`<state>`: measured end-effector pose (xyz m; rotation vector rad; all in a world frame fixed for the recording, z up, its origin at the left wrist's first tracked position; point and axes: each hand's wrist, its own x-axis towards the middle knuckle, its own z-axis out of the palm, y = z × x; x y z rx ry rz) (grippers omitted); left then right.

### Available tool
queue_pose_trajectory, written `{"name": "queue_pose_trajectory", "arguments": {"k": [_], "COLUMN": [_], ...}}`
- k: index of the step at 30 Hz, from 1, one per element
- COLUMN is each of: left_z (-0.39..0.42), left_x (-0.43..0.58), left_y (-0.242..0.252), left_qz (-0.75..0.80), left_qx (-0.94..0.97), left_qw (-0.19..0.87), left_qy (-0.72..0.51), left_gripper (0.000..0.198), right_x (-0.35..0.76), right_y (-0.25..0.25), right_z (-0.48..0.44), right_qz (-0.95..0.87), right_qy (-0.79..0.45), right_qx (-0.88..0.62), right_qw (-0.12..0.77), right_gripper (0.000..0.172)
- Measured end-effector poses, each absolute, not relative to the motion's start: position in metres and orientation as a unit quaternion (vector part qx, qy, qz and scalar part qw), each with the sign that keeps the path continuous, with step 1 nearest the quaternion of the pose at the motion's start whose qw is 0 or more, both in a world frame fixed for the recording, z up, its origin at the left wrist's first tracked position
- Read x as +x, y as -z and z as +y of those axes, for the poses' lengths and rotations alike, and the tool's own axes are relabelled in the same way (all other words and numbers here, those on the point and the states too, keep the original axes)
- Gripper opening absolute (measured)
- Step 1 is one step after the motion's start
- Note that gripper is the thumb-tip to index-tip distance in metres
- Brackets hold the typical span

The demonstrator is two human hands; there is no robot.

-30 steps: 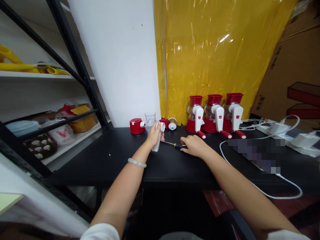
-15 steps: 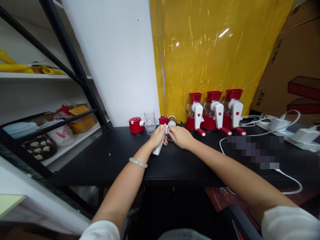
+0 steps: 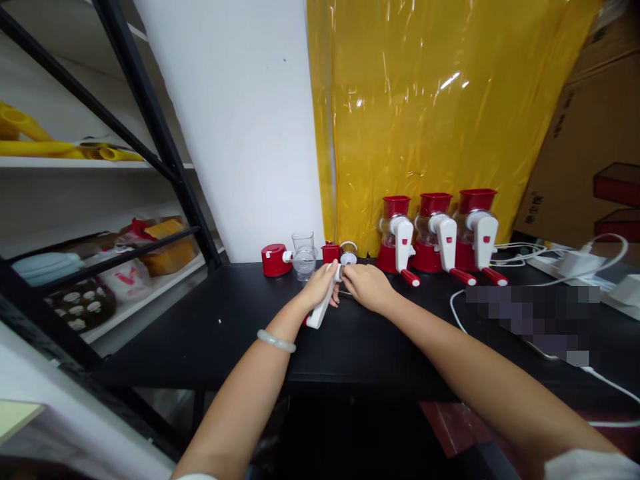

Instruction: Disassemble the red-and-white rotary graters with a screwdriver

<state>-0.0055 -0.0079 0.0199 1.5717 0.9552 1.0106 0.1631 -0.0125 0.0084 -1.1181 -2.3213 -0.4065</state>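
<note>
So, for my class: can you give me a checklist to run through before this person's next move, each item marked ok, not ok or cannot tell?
1. Left hand gripping the white crank: ok, fingers wrap around it.
2. Right hand at the crank's upper end: ok, its fingers are there.
3. Thin metal shaft fully in view: not ok, only a short length shows below the right hand.
4. Right hand's hold on that shaft: cannot tell, the grip is hidden.
5. Clear plastic part standing on the table: ok, beside the red base.
6. Three grinders upright: ok.
</note>
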Motion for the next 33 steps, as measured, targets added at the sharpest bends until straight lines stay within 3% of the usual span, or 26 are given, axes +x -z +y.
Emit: {"name": "queue_pose_trajectory", "arguments": {"k": [6,18,28,33], "left_z": [-0.007,-0.006,-0.011,-0.004], "left_x": [-0.005,-0.005,-0.002,-0.008], "left_y": [-0.019,-0.02,-0.024,-0.022], "left_qz": [0.396,0.409,0.423,0.48], "left_qx": [0.621,0.611,0.607,0.592], "left_qw": [0.532,0.539,0.538,0.476], "left_qy": [-0.418,-0.41,-0.405,-0.439], "left_gripper": [0.065,0.063,0.061,0.057], "right_x": [0.163,0.162,0.162,0.17], "right_y": [0.002,0.012,0.013,0.014], "right_z": [-0.012,-0.003,0.0,0.011], "right_qz": [-0.831,-0.786,-0.787,-0.789], "right_qy": [0.054,-0.049,-0.076,-0.051], "right_qx": [-0.39,-0.375,-0.357,-0.402], "right_qw": [0.392,0.49,0.497,0.462], "right_gripper": [0.014,0.007,0.005,0.009]}}
